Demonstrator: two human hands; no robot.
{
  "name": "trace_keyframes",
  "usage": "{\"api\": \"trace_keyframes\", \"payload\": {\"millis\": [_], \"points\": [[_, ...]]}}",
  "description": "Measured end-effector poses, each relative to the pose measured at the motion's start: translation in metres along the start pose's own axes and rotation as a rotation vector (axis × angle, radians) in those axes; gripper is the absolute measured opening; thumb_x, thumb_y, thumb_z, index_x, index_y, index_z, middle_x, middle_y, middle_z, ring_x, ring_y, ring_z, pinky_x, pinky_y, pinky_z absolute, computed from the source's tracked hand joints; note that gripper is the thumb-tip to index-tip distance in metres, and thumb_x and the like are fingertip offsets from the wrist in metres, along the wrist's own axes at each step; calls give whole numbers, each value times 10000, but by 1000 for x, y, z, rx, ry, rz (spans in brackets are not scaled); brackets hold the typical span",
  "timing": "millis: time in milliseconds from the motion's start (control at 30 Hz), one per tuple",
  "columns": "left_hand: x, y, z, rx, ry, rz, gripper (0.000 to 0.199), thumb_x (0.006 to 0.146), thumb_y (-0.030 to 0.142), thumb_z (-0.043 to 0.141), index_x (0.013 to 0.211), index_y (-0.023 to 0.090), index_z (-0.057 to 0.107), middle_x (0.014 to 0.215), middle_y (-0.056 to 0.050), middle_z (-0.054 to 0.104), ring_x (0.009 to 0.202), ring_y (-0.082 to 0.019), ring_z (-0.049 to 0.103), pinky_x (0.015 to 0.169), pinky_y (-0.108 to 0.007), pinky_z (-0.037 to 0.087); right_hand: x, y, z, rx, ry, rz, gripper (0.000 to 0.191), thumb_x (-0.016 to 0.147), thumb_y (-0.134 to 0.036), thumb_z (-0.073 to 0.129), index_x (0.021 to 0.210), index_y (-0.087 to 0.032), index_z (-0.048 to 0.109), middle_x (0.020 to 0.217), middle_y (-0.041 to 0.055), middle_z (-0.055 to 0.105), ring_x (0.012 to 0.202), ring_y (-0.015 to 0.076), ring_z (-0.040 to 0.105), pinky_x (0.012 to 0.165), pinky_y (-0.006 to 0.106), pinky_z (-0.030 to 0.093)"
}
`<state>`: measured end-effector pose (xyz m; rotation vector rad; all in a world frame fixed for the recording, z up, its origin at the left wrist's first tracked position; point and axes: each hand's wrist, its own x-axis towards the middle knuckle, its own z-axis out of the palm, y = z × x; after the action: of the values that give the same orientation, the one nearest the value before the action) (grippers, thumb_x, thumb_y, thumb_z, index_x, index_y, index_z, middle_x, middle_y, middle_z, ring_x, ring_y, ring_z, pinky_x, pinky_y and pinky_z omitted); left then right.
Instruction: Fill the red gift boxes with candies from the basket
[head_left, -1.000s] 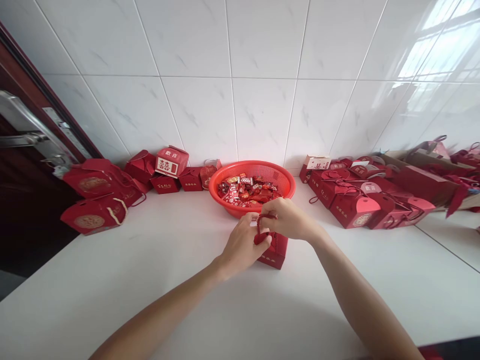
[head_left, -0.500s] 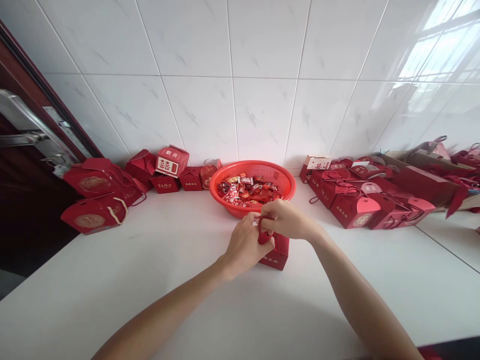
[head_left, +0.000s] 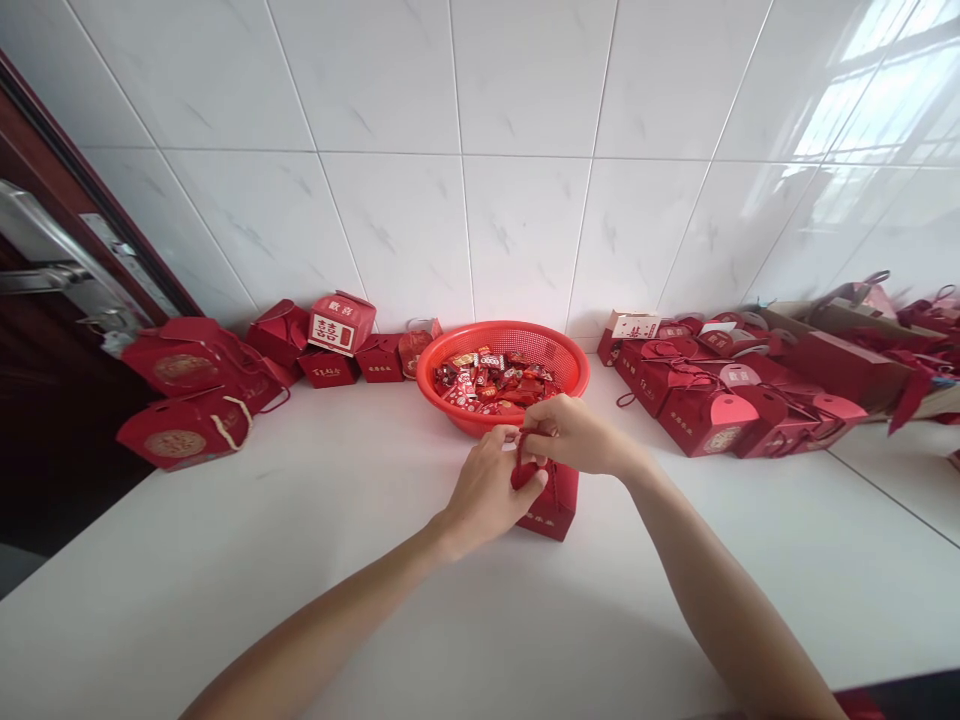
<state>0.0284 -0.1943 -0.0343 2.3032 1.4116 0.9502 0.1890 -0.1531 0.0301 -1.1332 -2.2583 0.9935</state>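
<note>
A small red gift box (head_left: 553,515) with pale lettering stands on the white table, partly covered by my hands. My left hand (head_left: 491,485) wraps round its left side, thumb pressed to the top flap. From the right, my right hand (head_left: 566,435) pinches the dark red cord (head_left: 520,450) above the box top. Just behind the box sits a red plastic basket (head_left: 577,375), holding many wrapped candies (head_left: 495,382). Part of the box's top and its left side are hidden behind my fingers.
Several red gift boxes (head_left: 184,430) are grouped at the left by a door handle (head_left: 52,278). More stand against the tiled wall (head_left: 525,230), one stacked box (head_left: 341,322) on top. At the right lie rows of red boxes (head_left: 697,420) and an open carton (head_left: 840,360).
Both hands stay at the box with nearly the same grip; the fingers shift only slightly at the cord. The whole view has drifted a little.
</note>
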Motion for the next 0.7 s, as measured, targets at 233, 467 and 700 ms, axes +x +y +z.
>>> {"api": "trace_keyframes", "payload": {"millis": [233,467,700], "points": [[3,-1,-8,-265,-42,-44,222,915,370,620,1018,220,746,1170,-100,662,1116,-272,628,954,-419,540,-3,4,-13,15,48,-20,155,736,-199,614,603,-191,534,575,-52,518,556,104,451,498,248,310],[9,3,-27,-357,-50,-51,288,867,372,690,1119,240,734,1251,-92,651,1222,-282,599,1067,-442,481,-15,0,-33,96,128,-7,209,752,-246,645,582,-201,532,559,-26,550,570,143,547,546,283,410],[12,3,-36,-465,-49,-82,379,853,400,698,1197,242,684,1320,-83,633,1302,-290,554,1098,-444,459,-29,-7,-48,224,434,82,150,732,-300,690,648,-184,647,601,15,648,566,157,563,541,294,440]]}}
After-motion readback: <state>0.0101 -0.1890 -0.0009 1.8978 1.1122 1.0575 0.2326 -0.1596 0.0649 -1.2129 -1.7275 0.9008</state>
